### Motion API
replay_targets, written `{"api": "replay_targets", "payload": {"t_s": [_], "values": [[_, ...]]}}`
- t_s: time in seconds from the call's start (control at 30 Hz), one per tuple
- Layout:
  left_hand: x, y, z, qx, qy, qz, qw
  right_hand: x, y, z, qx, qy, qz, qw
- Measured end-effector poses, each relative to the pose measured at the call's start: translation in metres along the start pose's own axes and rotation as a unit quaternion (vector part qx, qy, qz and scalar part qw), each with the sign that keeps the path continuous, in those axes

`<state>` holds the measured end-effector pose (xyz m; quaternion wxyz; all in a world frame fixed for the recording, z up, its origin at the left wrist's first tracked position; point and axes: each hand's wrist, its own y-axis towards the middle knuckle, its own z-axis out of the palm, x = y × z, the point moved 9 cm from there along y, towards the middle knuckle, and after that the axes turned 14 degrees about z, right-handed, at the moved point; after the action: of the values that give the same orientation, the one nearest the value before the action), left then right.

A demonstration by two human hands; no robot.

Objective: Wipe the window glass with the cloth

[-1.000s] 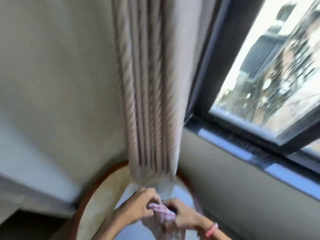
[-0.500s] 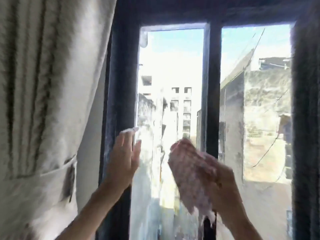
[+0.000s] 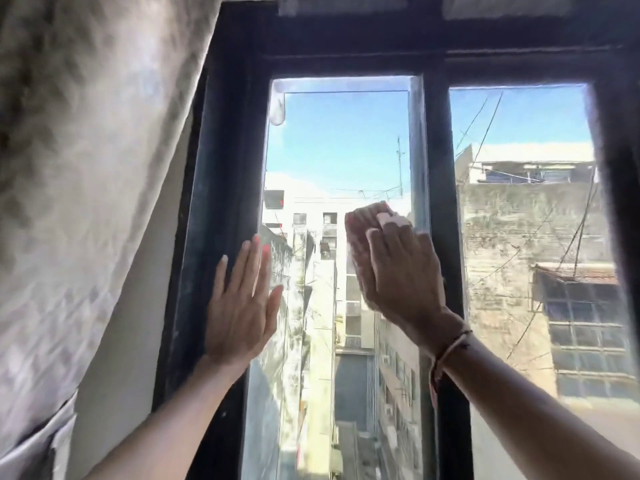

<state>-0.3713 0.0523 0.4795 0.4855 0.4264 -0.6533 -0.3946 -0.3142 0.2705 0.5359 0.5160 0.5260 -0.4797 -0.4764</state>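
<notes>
Glass [image 3: 341, 150] fills the head view, the only one there is: a tall narrow pane set in a dark window frame [image 3: 221, 168], with a second pane [image 3: 519, 237] to its right past a dark upright bar [image 3: 438, 150]. The narrow pane's long axis runs straight up and down, and its face is turned square toward the person.

The right hand [image 3: 398, 271] lies flat on the right side of that pane, about mid-height, just beside the upright bar. It presses a pinkish cloth [image 3: 356, 220] against the glass; only the cloth's top and left edges show past the fingers, so its full shape is hidden. The fingers point up and slightly left, spread over the cloth rather than curled round it, which I judge suits broad, even pressure for a wiping stroke. A thread bracelet [image 3: 450, 344] sits at that wrist.

The left hand [image 3: 242, 306] holds nothing. It is spread flat, fingers pointing up, with the palm over the frame's inner edge and the thumb side reaching onto the glass. I take this as a brace to steady the body, though it may also steady the sash.

A pale curtain [image 3: 86, 168] hangs drawn aside at the left, clear of the pane, probably so the cloth can reach the glass unhindered.
</notes>
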Motion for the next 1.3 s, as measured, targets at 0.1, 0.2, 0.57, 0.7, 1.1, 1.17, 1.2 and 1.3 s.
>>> {"api": "replay_targets", "payload": {"t_s": [0.1,0.2,0.57,0.7,1.1,1.17,1.2,1.3], "values": [[0.0,-0.002,-0.003,-0.016,-0.012,0.005,1.0,0.007,0.009,0.01,-0.011,0.02,-0.073,0.997],[0.001,-0.006,-0.005,-0.028,-0.019,0.01,0.999,0.031,0.011,0.018,-0.01,0.03,-0.053,0.998],[0.001,-0.02,0.004,-0.021,0.003,0.037,0.999,0.062,-0.119,0.038,0.058,0.042,-0.183,0.981],[0.004,-0.02,0.003,-0.028,0.002,0.023,0.999,0.042,0.004,0.021,-0.032,0.04,-0.007,0.999],[0.006,-0.022,0.006,-0.055,0.0,0.018,0.998,0.002,-0.038,0.027,0.066,-0.052,-0.111,0.99],[0.005,-0.02,0.004,-0.059,-0.001,0.019,0.998,0.02,0.031,0.017,0.009,-0.026,-0.006,1.0],[0.005,-0.02,0.004,-0.062,0.0,0.018,0.998,0.035,0.049,0.016,-0.013,-0.017,0.024,0.999],[0.011,-0.021,0.004,-0.069,-0.002,0.002,0.998,0.091,0.01,0.036,-0.001,0.01,-0.05,0.999]]}}
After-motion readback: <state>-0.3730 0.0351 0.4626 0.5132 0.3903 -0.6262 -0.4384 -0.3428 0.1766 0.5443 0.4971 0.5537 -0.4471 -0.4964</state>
